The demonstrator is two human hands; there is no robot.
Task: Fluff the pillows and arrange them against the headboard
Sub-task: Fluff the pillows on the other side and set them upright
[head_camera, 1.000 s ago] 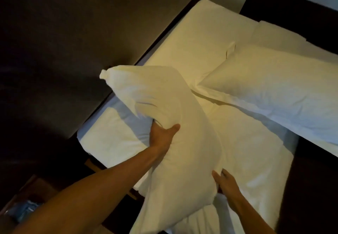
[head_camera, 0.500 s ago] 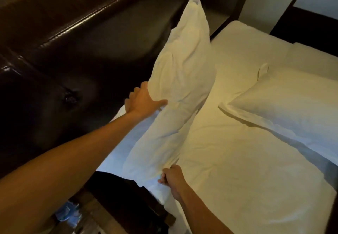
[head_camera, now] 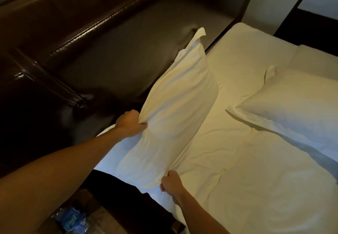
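Now the placing step: the left hand (head_camera: 130,124) pinches the pillow's (head_camera: 175,109) upper edge, the right hand (head_camera: 170,184) its near corner, leaning it on the headboard (head_camera: 117,63) at the bed's (head_camera: 256,188) corner; next, probably release and fetch the second pillow (head_camera: 292,109).

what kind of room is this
Most likely a bedroom, perhaps a hotel room: a bed made up with a white sheet, a dark padded leather headboard, and two white pillows, one held and one lying flat.
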